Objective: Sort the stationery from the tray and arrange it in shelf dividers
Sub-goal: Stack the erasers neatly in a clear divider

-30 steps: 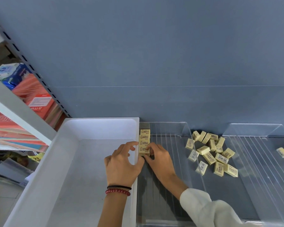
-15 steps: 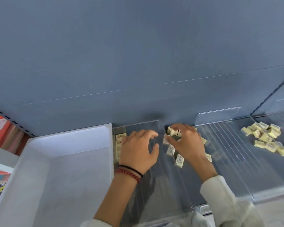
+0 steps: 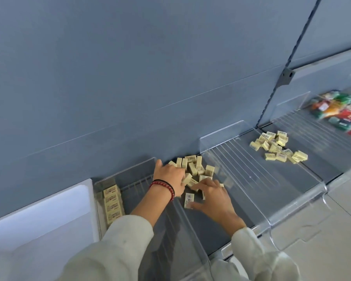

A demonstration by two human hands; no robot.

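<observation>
Where the shelf (image 3: 316, 171) splits its middle compartment off between clear dividers (image 3: 241, 179), both hands are down in the loose eraser pile (image 3: 193, 169). Head view only.

Left hand (image 3: 168, 175) reaches across the left divider wall, fingers curled down onto the pile's near-left edge. Can't tell if it's pinching an eraser or only touching. Red and black bracelets (image 3: 162, 186) on that wrist.

Right hand (image 3: 213, 197) is palm down, fingers spread, resting on the pile's near side. Thumb is out beside a single eraser (image 3: 188, 198) lying barcode up.

Left compartment: eraser row (image 3: 112, 201) lined up end to end along its left wall, labels up. White tray (image 3: 49, 216) sits just left of that wall.

Right compartment: second eraser heap (image 3: 278, 147), loose, well apart from the hands.

Far right: coloured packets (image 3: 338, 112), blurred. Blue-grey back panel (image 3: 109, 78) behind everything. White sleeves (image 3: 126, 236) on both arms.
</observation>
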